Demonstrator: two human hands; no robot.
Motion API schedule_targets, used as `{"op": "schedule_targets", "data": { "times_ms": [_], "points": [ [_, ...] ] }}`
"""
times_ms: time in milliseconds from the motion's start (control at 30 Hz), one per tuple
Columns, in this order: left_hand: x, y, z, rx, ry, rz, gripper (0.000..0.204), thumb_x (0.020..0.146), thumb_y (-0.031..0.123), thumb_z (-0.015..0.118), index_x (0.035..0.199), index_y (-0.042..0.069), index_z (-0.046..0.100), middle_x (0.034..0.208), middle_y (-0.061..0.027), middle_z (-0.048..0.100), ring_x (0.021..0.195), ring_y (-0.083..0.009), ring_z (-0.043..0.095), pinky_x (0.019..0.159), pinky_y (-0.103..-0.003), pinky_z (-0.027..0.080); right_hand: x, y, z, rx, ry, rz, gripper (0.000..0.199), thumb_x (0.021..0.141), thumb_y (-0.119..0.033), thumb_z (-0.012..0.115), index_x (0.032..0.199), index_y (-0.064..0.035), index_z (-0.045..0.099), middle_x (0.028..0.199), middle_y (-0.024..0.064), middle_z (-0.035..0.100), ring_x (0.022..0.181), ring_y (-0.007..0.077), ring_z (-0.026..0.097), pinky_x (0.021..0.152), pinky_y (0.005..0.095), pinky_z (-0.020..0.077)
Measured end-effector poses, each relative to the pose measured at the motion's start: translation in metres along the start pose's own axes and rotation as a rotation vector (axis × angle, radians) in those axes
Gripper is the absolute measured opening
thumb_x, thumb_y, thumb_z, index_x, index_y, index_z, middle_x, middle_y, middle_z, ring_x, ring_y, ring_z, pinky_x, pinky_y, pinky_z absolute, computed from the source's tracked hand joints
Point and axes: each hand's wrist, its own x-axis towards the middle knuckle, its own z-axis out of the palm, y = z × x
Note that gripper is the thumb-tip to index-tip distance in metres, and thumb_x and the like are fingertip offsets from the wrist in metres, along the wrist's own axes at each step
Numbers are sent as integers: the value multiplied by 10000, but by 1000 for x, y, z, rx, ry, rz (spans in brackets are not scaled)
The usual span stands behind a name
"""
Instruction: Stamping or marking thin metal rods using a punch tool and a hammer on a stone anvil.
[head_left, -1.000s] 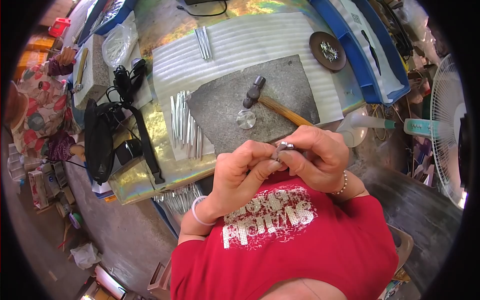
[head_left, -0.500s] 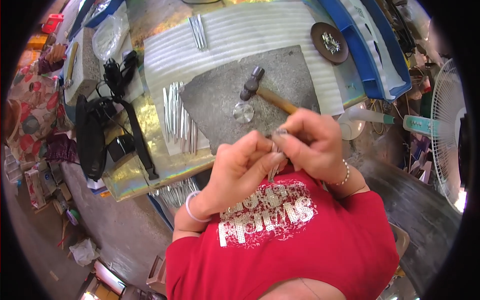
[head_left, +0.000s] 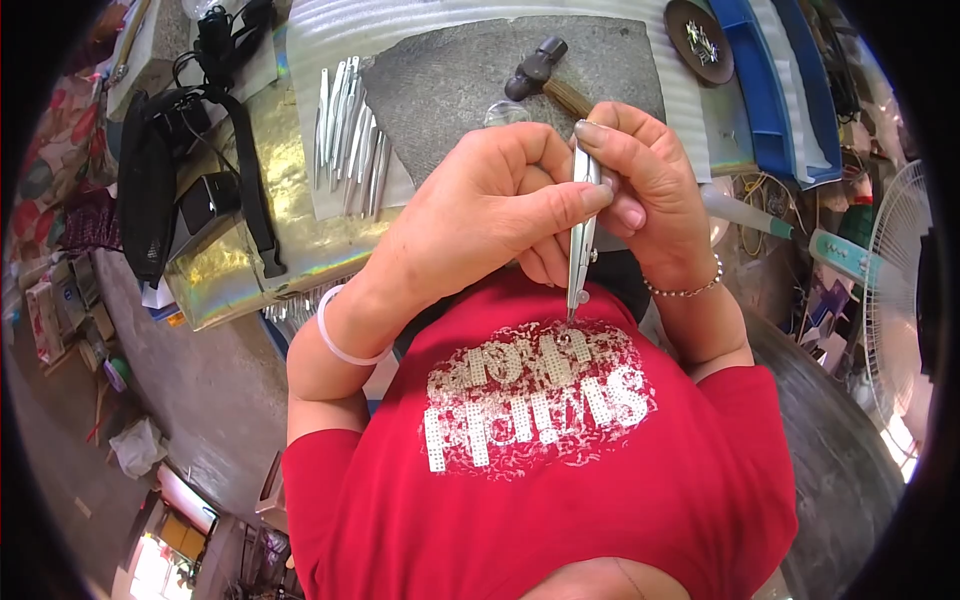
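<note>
Hands point(head_left: 490, 205) point(head_left: 655, 190) both pinching | slim silver metal piece point(head_left: 580, 250) | between them, lower end protruding

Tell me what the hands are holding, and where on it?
A slim silvery metal piece: the right hand pinches its upper end, the left hand grips its middle.

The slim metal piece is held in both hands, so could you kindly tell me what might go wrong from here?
The slim metal piece might slip, being only pinched between thumb and fingers of the left hand and right hand. Its narrow lower end points toward the red shirt and could snag it. The hammer has its handle near the right hand in this view, so it might get knocked.
</note>
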Motion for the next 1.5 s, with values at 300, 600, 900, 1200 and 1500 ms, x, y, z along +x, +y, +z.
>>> {"op": "schedule_targets", "data": {
  "times_ms": [300,600,900,1200,1500],
  "points": [
    [-4,6,6,160,-16,11,210,883,163,637,813,32,489,586,-18,590,456,-61,566,399,-171,437,-16,8,5,-30,56,-133,128,892,-123,587,790,-52,557,600,-11,532,386,11,394,341,157,301],
    [1,14,12,187,-107,-55,255,883,193,639,757,40,478,540,-23,570,437,-64,558,385,-165,422,-28,17,3,99,115,-159,146,905,-147,577,784,-72,543,608,-16,526,401,6,381,345,149,290],
    [-8,10,17,213,-210,-76,258,865,169,660,741,36,478,531,-23,562,436,-70,563,382,-165,424,-52,28,12,137,206,-200,150,908,-146,573,784,-82,518,598,-16,508,399,10,367,348,152,289],
    [-40,-23,12,-96,-25,-42,155,900,143,601,893,9,525,630,-38,602,460,-104,599,389,-181,464,-43,37,19,114,51,-24,156,903,-118,566,761,-62,531,629,-5,533,398,11,396,347,153,308],
    [-70,-39,-11,-267,67,33,238,881,198,642,867,7,500,633,-63,614,481,-114,605,402,-202,471,-24,49,46,42,-48,76,130,898,-118,573,788,-57,544,626,-10,531,397,16,405,349,161,311]
  ]
}}
